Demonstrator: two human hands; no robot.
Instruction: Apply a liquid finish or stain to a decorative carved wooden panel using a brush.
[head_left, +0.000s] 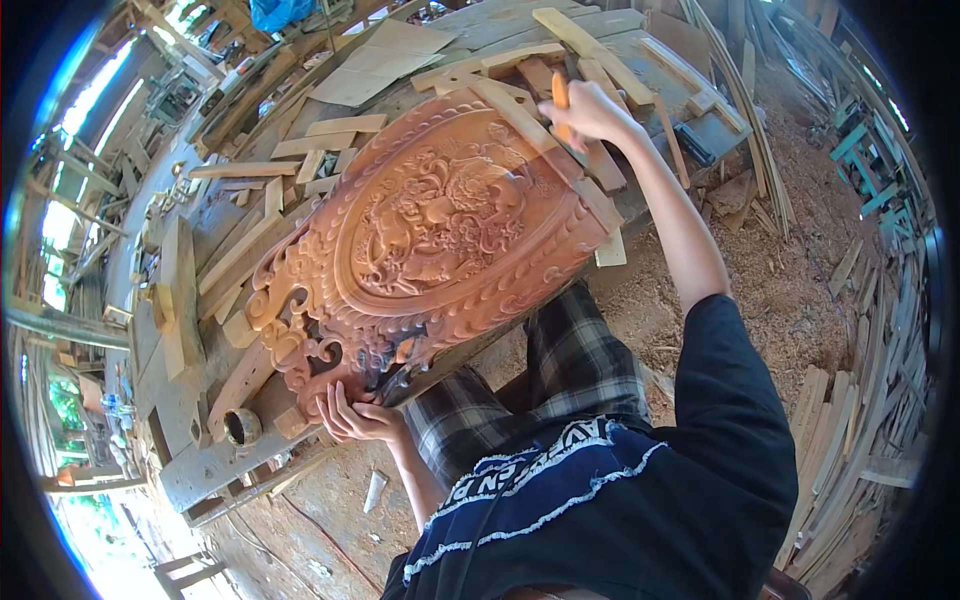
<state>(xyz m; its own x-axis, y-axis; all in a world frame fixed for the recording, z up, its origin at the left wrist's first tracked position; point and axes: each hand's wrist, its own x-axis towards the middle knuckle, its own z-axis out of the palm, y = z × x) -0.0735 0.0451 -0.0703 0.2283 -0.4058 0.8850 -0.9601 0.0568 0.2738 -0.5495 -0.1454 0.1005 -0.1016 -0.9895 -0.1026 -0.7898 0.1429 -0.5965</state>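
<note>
A reddish-brown carved wooden panel (442, 217) lies tilted across the workbench before me. Raised figures and foliage fill its oval middle, and pierced scrollwork edges the near left end. My left hand (361, 417) holds a scroll at that end, fingers along the wood. Beside this hand, part of the carving looks dark, almost black. At the far right end, my right hand (592, 112) grips an orange hand tool (560, 91) just past the panel's straight edge. The fingers hide much of the tool, so its exact kind is unclear.
Wooden offcuts (330, 142) and a thick timber block (178, 300) lie on the workbench (217, 476). A small round bowl (242, 427) stands near its front edge. A cardboard sheet (382, 60) lies behind the panel. Sawdust (780, 300) and stacked wood strips (825, 442) cover the floor at right.
</note>
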